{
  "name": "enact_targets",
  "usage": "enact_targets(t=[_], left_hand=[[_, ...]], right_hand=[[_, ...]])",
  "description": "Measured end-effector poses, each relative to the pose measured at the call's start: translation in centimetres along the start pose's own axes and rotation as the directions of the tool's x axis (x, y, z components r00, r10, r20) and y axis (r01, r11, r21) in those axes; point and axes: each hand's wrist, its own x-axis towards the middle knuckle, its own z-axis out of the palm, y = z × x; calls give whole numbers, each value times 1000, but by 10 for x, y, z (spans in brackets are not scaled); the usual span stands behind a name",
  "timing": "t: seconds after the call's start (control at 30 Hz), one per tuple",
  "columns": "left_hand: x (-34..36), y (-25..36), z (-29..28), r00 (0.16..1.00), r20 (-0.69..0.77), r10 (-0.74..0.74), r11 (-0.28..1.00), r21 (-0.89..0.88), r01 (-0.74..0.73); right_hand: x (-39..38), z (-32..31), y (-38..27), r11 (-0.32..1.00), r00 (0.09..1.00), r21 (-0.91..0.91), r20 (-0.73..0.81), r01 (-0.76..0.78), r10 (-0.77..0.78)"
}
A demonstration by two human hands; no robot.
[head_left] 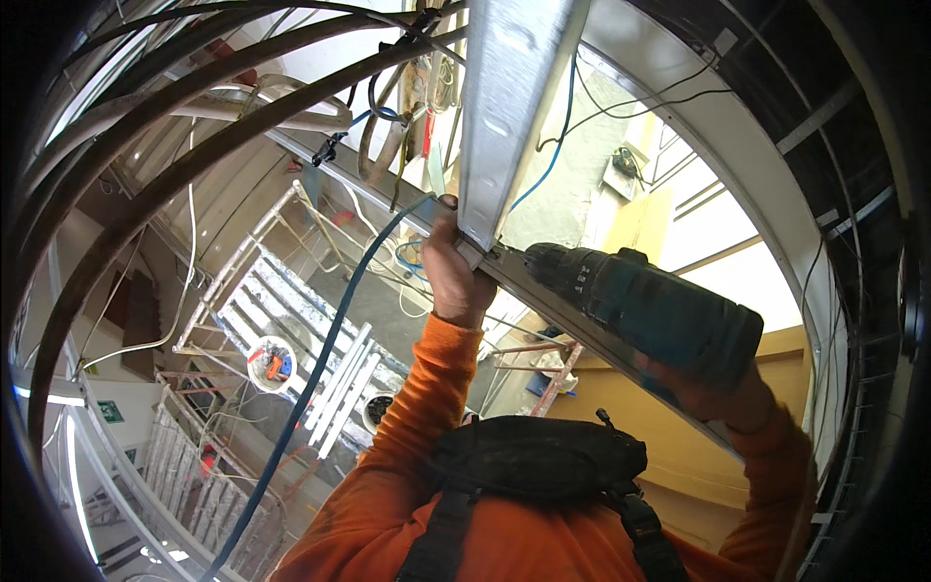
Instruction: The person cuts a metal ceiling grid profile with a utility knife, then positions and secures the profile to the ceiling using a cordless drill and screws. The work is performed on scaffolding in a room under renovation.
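Ceiling void with cables; scaffold far below.
Left hand (454, 276) grips metal channel (509, 116); right hand (722, 393) holds drill (645, 306) — keep it square, push steadily.

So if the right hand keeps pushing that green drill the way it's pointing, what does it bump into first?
The right hand aims the drill at the joint where the two metal channels meet, so it would likely hit metal first. The left hand grips there too, though depth is hard to judge.
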Motion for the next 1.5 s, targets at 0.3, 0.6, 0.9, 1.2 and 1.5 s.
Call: enact_targets(t=[0.3,0.6,0.9,1.2,1.5], left_hand=[[-4,-7,-8,989,40,144,981,125,-148],[5,-16,-16,889,147,434,740,504,-445],[-3,-7,4,996,1,84,988,-128,-83],[-2,-7,5,992,7,126,977,-177,-123],[-1,-8,4,993,0,121,978,-169,-119]], right_hand=[[-17,26,-26,698,866,549,103,-460,490],[-1,18,-44,159,626,837,252,-524,738],[-10,34,-42,267,685,832,173,-485,707],[-22,56,-47,368,715,795,116,-483,689],[-24,70,-47,454,718,750,39,-480,695]])
